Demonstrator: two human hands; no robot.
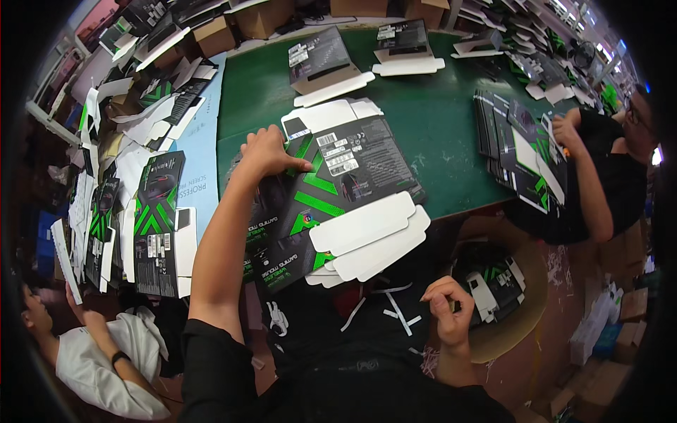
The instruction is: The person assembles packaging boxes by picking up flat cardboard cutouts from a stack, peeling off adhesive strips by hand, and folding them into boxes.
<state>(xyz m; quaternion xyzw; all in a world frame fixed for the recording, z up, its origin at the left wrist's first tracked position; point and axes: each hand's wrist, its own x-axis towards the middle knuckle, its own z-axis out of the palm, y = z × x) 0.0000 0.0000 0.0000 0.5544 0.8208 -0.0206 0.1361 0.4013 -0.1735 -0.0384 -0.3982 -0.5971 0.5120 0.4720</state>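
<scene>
A flattened black and green mouse box (377, 158) with white flaps lies at the front edge of the green table, on top of at least one similar flat box (264, 194). My left hand (271, 151) is at its far left edge. The thumb lies on the printed face and the bent fingers close at the edge, partly hidden. White flaps (370, 229) stick out over the table's front edge. Low on the right, apart from the boxes, my right hand (451, 307) is raised with fingers curled in. Whatever those fingers hold, if anything, is hidden.
Two partly folded boxes (321, 63) (403, 46) stand on the far side of the green table (451, 99). At right, a co-worker (599, 162) handles a fanned stack of flat boxes (518, 144). A round bin (522, 331) holds boxes. Another person (106, 352) sits left, near piled cartons (155, 218).
</scene>
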